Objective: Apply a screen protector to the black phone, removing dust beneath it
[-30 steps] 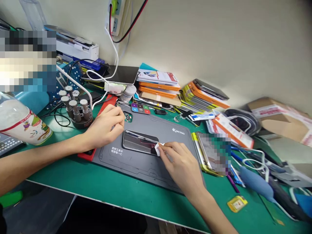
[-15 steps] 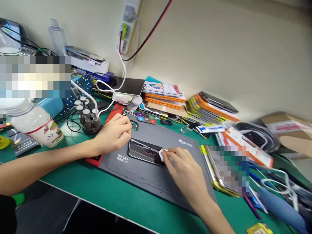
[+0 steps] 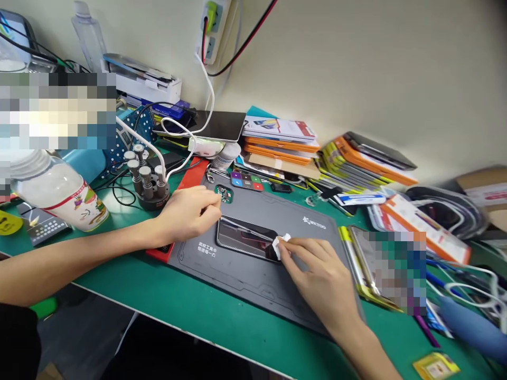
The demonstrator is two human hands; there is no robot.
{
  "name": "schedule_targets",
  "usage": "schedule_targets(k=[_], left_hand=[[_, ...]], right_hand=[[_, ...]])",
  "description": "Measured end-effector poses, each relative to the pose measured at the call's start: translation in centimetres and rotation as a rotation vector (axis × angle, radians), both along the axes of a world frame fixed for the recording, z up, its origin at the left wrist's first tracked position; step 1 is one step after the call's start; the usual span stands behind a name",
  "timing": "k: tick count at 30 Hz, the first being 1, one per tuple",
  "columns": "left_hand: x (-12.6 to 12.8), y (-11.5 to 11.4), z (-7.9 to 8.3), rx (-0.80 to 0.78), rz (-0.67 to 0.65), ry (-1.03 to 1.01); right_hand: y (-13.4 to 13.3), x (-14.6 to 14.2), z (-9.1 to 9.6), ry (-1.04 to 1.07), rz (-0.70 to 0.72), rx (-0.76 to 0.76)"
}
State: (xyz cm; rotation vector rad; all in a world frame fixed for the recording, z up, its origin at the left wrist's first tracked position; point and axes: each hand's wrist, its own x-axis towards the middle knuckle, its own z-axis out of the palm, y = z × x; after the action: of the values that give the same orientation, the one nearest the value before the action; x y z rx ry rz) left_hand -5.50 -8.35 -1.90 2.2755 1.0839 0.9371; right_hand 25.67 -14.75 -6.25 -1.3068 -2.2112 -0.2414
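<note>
A smartphone [image 3: 245, 240] with a dark, glossy screen lies face up on the grey work mat [image 3: 241, 287]. My right hand [image 3: 317, 264] pinches a crumpled white wipe [image 3: 279, 246] between thumb and fingers, touching the phone's right end. Just beyond the phone's left corner, my left hand [image 3: 192, 211] is closed with its fingers curled inward. Whatever that hand may hold is hidden. A small green circuit piece [image 3: 224, 194] lies in a recess of the mat, past the left knuckles.
Left of the mat stand a screwdriver holder [image 3: 148, 179] and a large white-capped bottle [image 3: 65, 192]. Behind are stacked boxes [image 3: 281, 137] and a tablet-like panel [image 3: 217, 125]. Yellow-edged packets [image 3: 356, 264] lie at the right, near loose cables [image 3: 475, 285].
The camera view has shifted, so the bench sits further right and slightly higher. Both hands keep about the same places around the phone; the wipe stays at its right end.
</note>
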Motion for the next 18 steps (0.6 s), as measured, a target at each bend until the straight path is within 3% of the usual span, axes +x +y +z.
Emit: schedule_targets(k=[4,18], left_hand=[[0.0,-0.2,0.1,-0.112,-0.005,0.061],[0.0,-0.3,0.2,-0.062,0.000,0.116]], right_hand=[[0.4,-0.4,0.1,-0.023,-0.009,-0.002],[1.8,-2.7,0.9,-0.108,0.038,0.041]])
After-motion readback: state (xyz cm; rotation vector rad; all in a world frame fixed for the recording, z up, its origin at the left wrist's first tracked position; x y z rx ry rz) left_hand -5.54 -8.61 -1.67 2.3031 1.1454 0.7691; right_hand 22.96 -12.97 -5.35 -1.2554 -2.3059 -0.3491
